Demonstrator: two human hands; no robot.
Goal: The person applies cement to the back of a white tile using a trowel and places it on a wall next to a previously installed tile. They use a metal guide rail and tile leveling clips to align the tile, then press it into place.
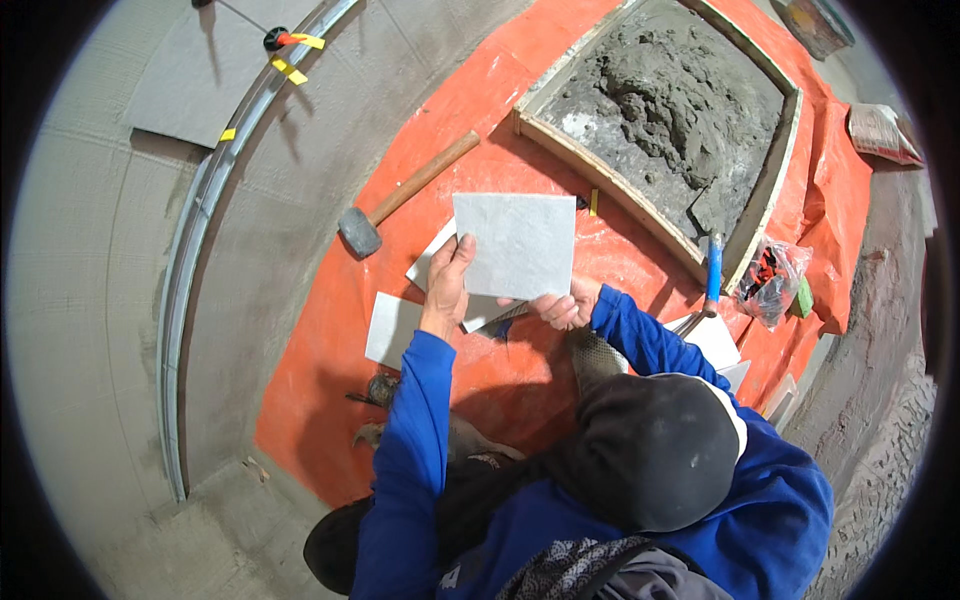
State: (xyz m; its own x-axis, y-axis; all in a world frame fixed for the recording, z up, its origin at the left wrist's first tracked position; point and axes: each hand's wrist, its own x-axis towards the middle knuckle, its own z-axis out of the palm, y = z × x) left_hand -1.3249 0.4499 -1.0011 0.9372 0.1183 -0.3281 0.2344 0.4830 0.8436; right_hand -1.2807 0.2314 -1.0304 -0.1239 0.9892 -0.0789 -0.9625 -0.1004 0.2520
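Both my hands hold a light grey tile point(515, 245) with a slightly rough face, raised above the orange sheet. My left hand point(447, 285) is closed on its left edge, thumb lying on the face. Along the lower right edge, my right hand point(570, 305) pinches the same tile. Beneath it, another pale tile point(425, 262) is partly covered. One more tile point(390, 328) lies on the sheet by my left forearm. Further pale tiles point(712, 342) rest beyond my right forearm, partly hidden by it.
A wooden-framed tray point(600, 178) holds wet grey mortar point(690, 95); a blue-handled trowel point(714, 268) leans at its near corner. A wooden-handled hammer point(420, 180) lies on the orange sheet point(310, 420). A metal profile point(195, 230) runs down the left. A plastic bag point(775, 280) sits right.
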